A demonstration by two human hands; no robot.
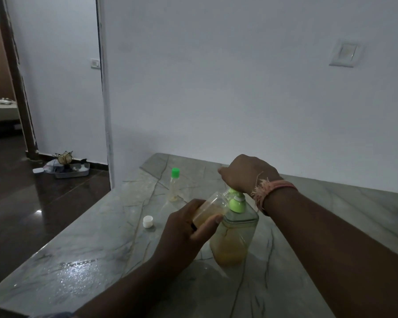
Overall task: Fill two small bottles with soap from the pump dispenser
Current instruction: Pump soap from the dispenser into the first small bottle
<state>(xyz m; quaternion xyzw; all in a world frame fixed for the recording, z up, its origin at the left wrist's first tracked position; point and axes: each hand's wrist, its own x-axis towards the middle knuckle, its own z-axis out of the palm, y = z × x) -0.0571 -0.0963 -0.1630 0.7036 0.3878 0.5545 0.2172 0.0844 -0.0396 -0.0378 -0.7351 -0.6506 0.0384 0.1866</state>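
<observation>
Grey-green marble with dark veins makes up the counter (97, 237) before us, and toward its left side we see a small white cap (148, 221) lying loose on the stone. Behind it, nearer the wall, a small capped bottle (174, 184) with a bright green lid stands upright, only a little pale liquid at its bottom. Moving right, our left hand (184, 235) is wrapped firmly around an open small bottle (213, 207), which we hold tilted with its mouth up against the green nozzle of the pump dispenser (234, 235); amber soap already sits in the lower part of the tilted bottle. The dispenser itself stands on the counter just right of that hand, a clear squarish body partly filled with yellowish soap. Above it, our right hand (246, 173) rests closed on the green pump head, palm down, covering most of it. A frayed pink thread band (274, 189) circles the right wrist, and the forearm runs off to the lower right.
</observation>
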